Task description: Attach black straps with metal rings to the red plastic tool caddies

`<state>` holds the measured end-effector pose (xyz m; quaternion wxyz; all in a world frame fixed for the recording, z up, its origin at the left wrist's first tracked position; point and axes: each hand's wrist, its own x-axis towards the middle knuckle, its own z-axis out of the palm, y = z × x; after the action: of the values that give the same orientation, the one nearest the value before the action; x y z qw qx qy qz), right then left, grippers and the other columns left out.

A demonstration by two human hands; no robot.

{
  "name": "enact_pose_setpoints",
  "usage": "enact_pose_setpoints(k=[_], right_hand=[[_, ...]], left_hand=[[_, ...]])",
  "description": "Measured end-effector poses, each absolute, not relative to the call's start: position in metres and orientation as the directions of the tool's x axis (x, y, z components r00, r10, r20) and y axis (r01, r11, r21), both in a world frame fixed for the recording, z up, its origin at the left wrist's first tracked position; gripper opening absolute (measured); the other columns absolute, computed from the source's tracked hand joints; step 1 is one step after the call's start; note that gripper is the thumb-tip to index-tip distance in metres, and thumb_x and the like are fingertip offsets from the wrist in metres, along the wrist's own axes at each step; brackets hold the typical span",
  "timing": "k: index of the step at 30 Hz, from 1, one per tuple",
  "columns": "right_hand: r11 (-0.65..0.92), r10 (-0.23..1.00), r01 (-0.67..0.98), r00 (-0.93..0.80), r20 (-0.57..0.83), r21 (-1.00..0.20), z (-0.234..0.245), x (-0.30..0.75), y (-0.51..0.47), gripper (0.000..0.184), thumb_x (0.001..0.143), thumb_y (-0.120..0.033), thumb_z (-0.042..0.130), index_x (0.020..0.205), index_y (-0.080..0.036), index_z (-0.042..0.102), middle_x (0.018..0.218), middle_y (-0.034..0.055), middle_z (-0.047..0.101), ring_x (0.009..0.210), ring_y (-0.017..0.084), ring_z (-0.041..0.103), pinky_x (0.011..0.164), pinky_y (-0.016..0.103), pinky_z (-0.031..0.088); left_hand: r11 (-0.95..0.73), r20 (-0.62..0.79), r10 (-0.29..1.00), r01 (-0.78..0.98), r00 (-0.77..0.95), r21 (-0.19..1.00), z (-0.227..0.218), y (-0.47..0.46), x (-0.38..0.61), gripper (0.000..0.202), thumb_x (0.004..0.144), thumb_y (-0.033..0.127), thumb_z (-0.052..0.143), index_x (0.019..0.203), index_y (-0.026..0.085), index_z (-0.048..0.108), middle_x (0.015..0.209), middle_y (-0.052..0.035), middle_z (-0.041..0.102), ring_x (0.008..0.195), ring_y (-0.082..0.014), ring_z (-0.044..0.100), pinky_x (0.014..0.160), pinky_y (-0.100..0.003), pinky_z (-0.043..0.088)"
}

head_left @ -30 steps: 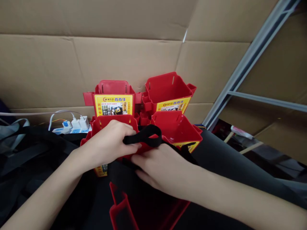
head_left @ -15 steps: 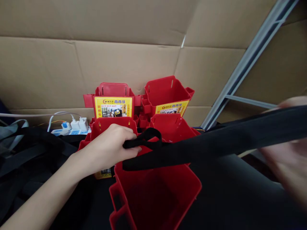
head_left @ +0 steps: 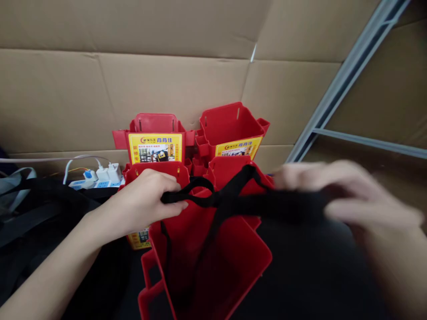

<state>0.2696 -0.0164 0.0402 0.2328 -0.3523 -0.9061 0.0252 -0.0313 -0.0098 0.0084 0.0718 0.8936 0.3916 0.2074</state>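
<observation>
My left hand (head_left: 155, 195) is closed on a looped end of a black webbing strap (head_left: 242, 202), above the back of the nearest red plastic tool bucket (head_left: 223, 262). My right hand (head_left: 347, 191), smeared by motion, grips the strap's wider part at the right. Between the hands the strap twists and crosses itself, and a thin length hangs down into the bucket. That bucket has small side pockets (head_left: 153, 284) on its left and stands on a black surface.
Several more red buckets (head_left: 230, 126) with yellow labels (head_left: 156, 148) stand behind, against a cardboard wall (head_left: 173, 89). Black straps (head_left: 43, 222) lie heaped at the left near a power strip (head_left: 103, 183) with plugged-in chargers. A metal frame (head_left: 336, 95) slants up at the right.
My right hand has come in leftward toward the bucket, and the strap, stretched out before, now hangs slack and crossed. My left hand keeps its hold, with the view shifted slightly.
</observation>
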Motion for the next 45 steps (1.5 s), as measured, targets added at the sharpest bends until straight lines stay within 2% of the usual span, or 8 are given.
enact_pose_setpoints(k=[5, 12, 19, 24, 29, 33, 37, 45], right_hand=[[0.773, 0.632, 0.590, -0.749, 0.198, -0.233, 0.015, 0.195, -0.043, 0.028, 0.086, -0.042, 0.050, 0.088, -0.019, 0.066, 0.089, 0.0058, 0.061, 0.081, 0.014, 0.058, 0.073, 0.025, 0.046], [0.698, 0.706, 0.630, -0.685, 0.180, -0.341, -0.016, 0.125, -0.029, 0.026, 0.085, -0.027, 0.046, 0.067, -0.013, 0.058, 0.066, 0.0033, 0.057, 0.055, 0.009, 0.046, 0.050, 0.021, 0.033], [0.712, 0.514, 0.183, -0.794, 0.325, -0.678, 0.007, 0.179, -0.041, 0.028, 0.081, -0.022, 0.045, 0.055, -0.017, 0.036, 0.055, -0.0027, 0.036, 0.051, 0.006, 0.035, 0.048, 0.020, 0.032], [0.791, 0.561, 0.440, -0.800, 0.214, -0.425, 0.023, 0.204, -0.044, 0.016, 0.083, -0.024, 0.055, 0.069, -0.016, 0.061, 0.071, 0.0018, 0.054, 0.063, 0.008, 0.049, 0.058, 0.019, 0.039], [0.707, 0.695, 0.640, -0.550, 0.464, -0.300, 0.031, 0.193, -0.004, 0.025, 0.086, -0.034, 0.051, 0.079, -0.015, 0.066, 0.080, 0.0048, 0.063, 0.071, 0.012, 0.055, 0.070, 0.025, 0.042], [0.600, 0.787, 0.724, -0.610, 0.090, -0.341, 0.038, 0.184, 0.043, 0.030, 0.082, -0.039, 0.053, 0.092, -0.016, 0.069, 0.083, 0.0045, 0.068, 0.071, 0.014, 0.059, 0.064, 0.024, 0.042], [0.582, 0.657, 0.684, -0.714, -0.241, -0.439, 0.045, 0.174, 0.067, 0.024, 0.074, -0.028, 0.059, 0.091, -0.015, 0.071, 0.082, 0.0030, 0.070, 0.068, 0.012, 0.060, 0.059, 0.021, 0.042], [0.763, 0.626, 0.534, -0.751, 0.210, -0.363, 0.036, 0.153, 0.055, 0.008, 0.069, -0.011, 0.051, 0.062, -0.011, 0.054, 0.057, -0.0023, 0.050, 0.056, 0.007, 0.042, 0.051, 0.020, 0.031]], left_hand=[[-0.645, 0.305, 0.764, 0.666, 0.568, 0.376, 0.007, -0.005, -0.032, 0.022, 0.080, 0.033, 0.056, 0.071, 0.015, 0.064, 0.063, 0.0024, 0.059, 0.059, -0.0108, 0.050, 0.056, -0.021, 0.038], [-0.605, 0.269, 0.792, 0.640, 0.549, 0.474, 0.007, -0.006, -0.031, 0.021, 0.078, 0.029, 0.055, 0.074, 0.014, 0.068, 0.063, 0.0011, 0.062, 0.060, -0.0120, 0.053, 0.056, -0.021, 0.041], [-0.624, 0.277, 0.773, 0.607, 0.570, 0.492, 0.004, -0.002, -0.033, 0.020, 0.077, 0.030, 0.057, 0.078, 0.014, 0.069, 0.065, 0.0017, 0.062, 0.063, -0.0131, 0.054, 0.059, -0.021, 0.043], [-0.601, 0.299, 0.793, 0.601, 0.531, 0.526, 0.004, 0.000, -0.035, 0.028, 0.076, 0.042, 0.059, 0.075, 0.015, 0.068, 0.063, 0.0026, 0.060, 0.059, -0.0122, 0.051, 0.054, -0.019, 0.041], [-0.506, 0.504, 0.836, 0.663, 0.220, 0.551, 0.009, 0.004, -0.045, 0.036, 0.076, 0.046, 0.059, 0.061, 0.013, 0.060, 0.051, 0.0038, 0.048, 0.047, -0.0079, 0.039, 0.042, -0.018, 0.030], [-0.506, 0.572, 0.808, 0.663, 0.141, 0.552, 0.012, 0.006, -0.049, 0.031, 0.073, 0.045, 0.063, 0.074, 0.014, 0.063, 0.062, 0.0021, 0.058, 0.053, -0.0099, 0.047, 0.046, -0.018, 0.035], [-0.539, 0.585, 0.787, 0.677, 0.194, 0.501, 0.012, 0.008, -0.047, 0.032, 0.073, 0.043, 0.063, 0.086, 0.013, 0.066, 0.078, -0.0010, 0.068, 0.067, -0.0149, 0.057, 0.056, -0.020, 0.042], [-0.563, 0.375, 0.826, 0.651, 0.421, 0.510, 0.005, 0.017, -0.037, 0.034, 0.075, 0.044, 0.060, 0.094, 0.016, 0.065, 0.086, -0.0017, 0.069, 0.076, -0.0180, 0.059, 0.064, -0.024, 0.043]])
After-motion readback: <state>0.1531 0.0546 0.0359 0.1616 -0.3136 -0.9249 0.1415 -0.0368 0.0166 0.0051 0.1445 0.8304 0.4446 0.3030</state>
